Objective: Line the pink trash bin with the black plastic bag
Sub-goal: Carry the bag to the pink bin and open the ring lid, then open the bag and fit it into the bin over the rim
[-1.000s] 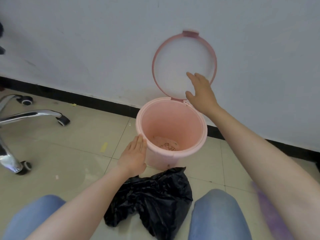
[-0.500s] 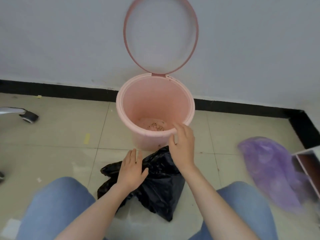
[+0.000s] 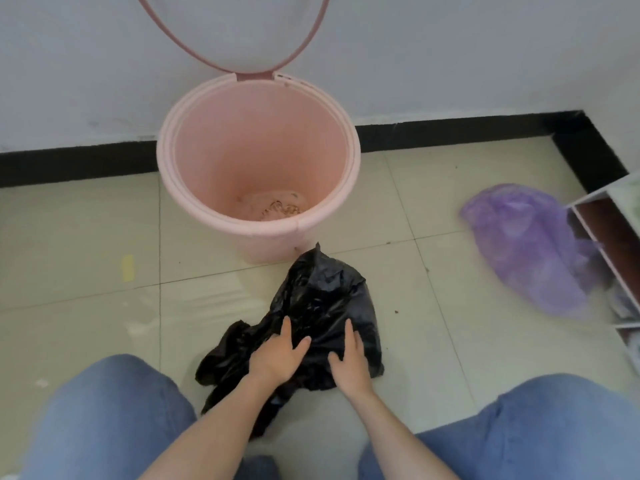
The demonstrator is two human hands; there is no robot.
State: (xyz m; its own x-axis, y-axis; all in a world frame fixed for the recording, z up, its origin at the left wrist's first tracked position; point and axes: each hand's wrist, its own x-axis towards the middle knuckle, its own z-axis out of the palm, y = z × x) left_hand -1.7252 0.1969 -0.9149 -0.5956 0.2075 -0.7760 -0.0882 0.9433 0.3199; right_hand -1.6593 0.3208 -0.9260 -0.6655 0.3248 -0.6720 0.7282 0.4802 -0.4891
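The pink trash bin (image 3: 194,188) stands on the tiled floor against the white wall, its ring lid (image 3: 311,32) swung up and back. Some brownish debris lies at its bottom. The black plastic bag (image 3: 322,292) lies crumpled on the floor just in front of the bin, between my knees. My left hand (image 3: 278,355) rests flat on the bag's left part, fingers spread. My right hand (image 3: 349,362) lies flat on the bag's right part, fingers apart. Neither hand has the bag gripped.
A purple plastic bag (image 3: 530,251) lies on the floor to the right, next to a white shelf unit (image 3: 609,244) at the right edge. A black skirting board (image 3: 69,164) runs along the wall. My knees in blue jeans frame the bottom.
Both hands have come down from the bin and lid onto the black bag. The view has tilted down and shifted right; the chair base is out of sight.
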